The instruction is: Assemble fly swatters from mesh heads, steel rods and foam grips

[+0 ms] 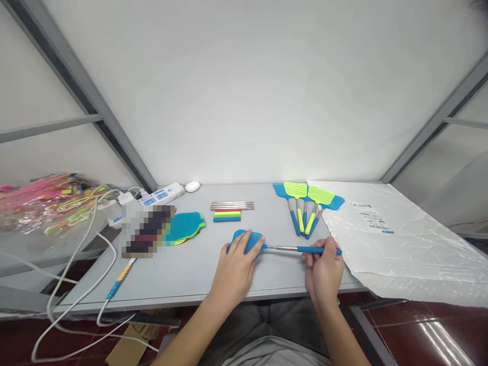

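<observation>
A blue fly swatter (pixel 280 248) with a telescopic metal rod lies level across the front of the table. My left hand (pixel 237 264) covers its mesh head, gripping it with fingers and thumb. At the other end my right hand (pixel 326 267) is closed around the blue handle, whose tip pokes out past the fingers. Behind them lie a row of metal rods (pixel 232 205) and several coloured handle grips (pixel 227 216) in red, yellow, green and blue. To the left is a stack of loose swatter heads (pixel 186 227), blue on top.
Several blue and yellow-green fly swatters (pixel 305 203) lie fanned out at back right. White packaging (pixel 366 234) drapes over the right edge. At left are a power strip (pixel 163 194), white cables (pixel 86 244), a blurred-out item (pixel 148 231) and bagged colourful goods (pixel 57 203).
</observation>
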A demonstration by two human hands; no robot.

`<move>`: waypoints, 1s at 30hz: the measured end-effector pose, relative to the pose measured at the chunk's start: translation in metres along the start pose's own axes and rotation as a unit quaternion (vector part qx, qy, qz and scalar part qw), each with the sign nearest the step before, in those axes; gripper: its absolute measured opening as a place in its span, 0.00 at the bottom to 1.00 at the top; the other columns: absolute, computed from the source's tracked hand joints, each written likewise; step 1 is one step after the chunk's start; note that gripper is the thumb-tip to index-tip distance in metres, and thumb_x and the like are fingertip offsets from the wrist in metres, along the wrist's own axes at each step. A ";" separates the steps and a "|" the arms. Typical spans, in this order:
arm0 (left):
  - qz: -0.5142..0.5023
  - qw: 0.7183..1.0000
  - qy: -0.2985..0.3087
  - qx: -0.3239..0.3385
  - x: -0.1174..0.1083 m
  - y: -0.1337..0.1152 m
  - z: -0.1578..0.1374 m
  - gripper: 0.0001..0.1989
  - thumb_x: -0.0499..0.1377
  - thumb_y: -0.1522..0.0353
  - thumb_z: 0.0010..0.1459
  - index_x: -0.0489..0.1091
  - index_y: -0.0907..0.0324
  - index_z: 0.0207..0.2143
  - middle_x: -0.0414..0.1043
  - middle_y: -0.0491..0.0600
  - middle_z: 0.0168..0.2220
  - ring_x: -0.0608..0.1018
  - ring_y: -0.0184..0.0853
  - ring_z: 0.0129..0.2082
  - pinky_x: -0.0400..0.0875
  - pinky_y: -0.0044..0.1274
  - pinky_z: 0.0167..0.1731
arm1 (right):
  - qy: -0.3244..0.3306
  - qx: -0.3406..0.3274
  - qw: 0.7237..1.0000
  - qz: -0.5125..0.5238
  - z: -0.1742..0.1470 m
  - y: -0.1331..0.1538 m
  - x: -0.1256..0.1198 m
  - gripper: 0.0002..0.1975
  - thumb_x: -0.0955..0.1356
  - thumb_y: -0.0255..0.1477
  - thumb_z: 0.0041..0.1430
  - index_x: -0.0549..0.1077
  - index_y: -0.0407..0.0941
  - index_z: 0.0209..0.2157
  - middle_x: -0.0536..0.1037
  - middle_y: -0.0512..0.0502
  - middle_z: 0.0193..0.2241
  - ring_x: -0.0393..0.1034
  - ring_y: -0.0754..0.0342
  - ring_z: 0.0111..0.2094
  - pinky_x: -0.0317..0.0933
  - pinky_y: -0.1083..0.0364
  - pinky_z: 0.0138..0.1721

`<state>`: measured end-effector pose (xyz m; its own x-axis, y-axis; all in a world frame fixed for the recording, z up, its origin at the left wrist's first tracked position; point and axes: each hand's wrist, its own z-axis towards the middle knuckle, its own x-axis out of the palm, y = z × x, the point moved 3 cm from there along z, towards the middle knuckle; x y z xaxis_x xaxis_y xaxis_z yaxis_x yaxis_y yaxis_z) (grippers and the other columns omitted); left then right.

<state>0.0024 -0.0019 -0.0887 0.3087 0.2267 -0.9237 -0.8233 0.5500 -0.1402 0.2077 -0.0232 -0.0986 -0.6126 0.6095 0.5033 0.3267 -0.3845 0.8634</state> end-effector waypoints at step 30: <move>-0.792 0.485 -0.268 -0.256 -0.047 -0.025 0.026 0.19 0.54 0.54 0.63 0.71 0.60 0.42 0.76 0.53 0.39 0.79 0.38 0.40 0.71 0.34 0.47 | 0.255 0.082 0.952 -0.147 -0.067 0.011 -0.010 0.15 0.70 0.39 0.58 0.76 0.43 0.42 0.77 0.47 0.25 0.71 0.55 0.21 0.67 0.56 0.24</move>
<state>0.0214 -0.0056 -0.0328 0.7137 0.0982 0.6936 0.6810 0.1346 -0.7198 0.1694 -0.0801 -0.0964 -0.9509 0.2429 0.1919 0.1693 -0.1108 0.9793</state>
